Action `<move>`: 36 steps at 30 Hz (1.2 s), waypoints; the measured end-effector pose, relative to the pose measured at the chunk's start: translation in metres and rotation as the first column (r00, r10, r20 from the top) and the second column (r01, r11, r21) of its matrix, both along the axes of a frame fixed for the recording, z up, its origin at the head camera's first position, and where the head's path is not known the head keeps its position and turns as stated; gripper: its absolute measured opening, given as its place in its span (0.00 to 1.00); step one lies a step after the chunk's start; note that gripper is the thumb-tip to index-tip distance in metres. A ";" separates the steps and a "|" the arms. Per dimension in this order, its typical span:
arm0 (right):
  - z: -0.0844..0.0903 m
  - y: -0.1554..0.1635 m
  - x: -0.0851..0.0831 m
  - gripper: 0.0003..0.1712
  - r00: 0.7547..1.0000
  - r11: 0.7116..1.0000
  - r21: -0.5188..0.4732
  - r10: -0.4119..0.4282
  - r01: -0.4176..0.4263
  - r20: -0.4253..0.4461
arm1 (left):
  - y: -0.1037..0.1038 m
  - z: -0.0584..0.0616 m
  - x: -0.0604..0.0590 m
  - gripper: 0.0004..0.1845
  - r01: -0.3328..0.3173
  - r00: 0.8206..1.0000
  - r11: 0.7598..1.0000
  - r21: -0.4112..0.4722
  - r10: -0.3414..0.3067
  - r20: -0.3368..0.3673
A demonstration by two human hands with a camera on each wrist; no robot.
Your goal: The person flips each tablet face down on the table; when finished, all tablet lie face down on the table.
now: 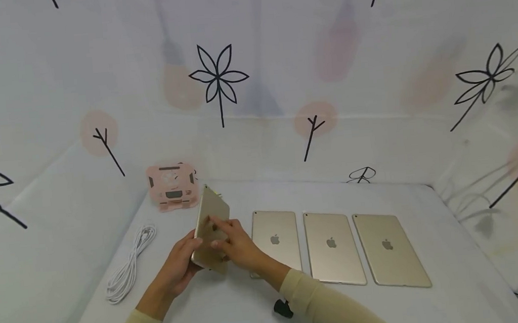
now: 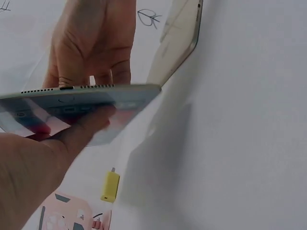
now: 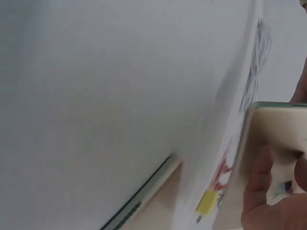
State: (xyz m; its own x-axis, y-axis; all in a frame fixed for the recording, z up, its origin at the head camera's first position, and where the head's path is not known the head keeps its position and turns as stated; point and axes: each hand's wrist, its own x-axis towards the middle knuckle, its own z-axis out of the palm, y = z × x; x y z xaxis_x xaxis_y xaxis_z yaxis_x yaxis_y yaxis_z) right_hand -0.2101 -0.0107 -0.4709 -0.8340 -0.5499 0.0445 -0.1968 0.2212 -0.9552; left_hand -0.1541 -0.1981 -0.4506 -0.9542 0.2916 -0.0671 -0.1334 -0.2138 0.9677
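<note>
Fingers (image 1: 218,224): both hands curled round the raised gold tablet (image 1: 209,226)
Left hand (image 1: 180,261): grips tablet's lower edge
Right hand (image 1: 238,244): holds its back
Bench (image 1: 234,305): three tablets (image 1: 331,247) flat, white cable (image 1: 130,265)

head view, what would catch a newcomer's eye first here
First, the gold tablet tilted up off the table, gripped by the left hand and right hand near the middle. Next, three matching gold tablets lying face down in a row to its right. Further left lie a coiled white cable and a pink stand.
</note>
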 end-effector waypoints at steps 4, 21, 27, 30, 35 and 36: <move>-0.001 0.011 -0.016 0.43 0.990 0.985 0.106 -0.134 0.139 -0.050 | -0.003 -0.003 -0.001 0.29 -0.001 1.000 0.992 0.124 0.002 -0.002; 0.003 0.040 -0.047 0.57 0.956 0.996 -0.064 -0.047 0.068 0.288 | -0.031 -0.029 -0.010 0.28 -0.181 0.971 0.966 -0.186 0.206 0.125; -0.010 0.037 -0.046 0.56 0.972 0.999 0.035 -0.031 0.023 0.231 | -0.038 -0.042 -0.008 0.27 -0.182 0.965 0.866 -0.465 0.248 0.085; -0.011 0.035 -0.045 0.56 0.975 0.994 0.097 -0.065 0.045 0.213 | -0.037 -0.044 -0.009 0.24 -0.207 0.964 0.828 -0.522 0.265 0.038; -0.012 0.035 -0.046 0.54 0.976 0.981 0.176 -0.116 0.084 0.184 | -0.035 -0.044 -0.012 0.22 -0.230 0.960 0.770 -0.595 0.279 -0.009; -0.012 0.034 -0.047 0.54 0.976 0.979 0.185 -0.120 0.086 0.181 | -0.036 -0.044 -0.012 0.22 -0.228 0.960 0.766 -0.601 0.278 -0.009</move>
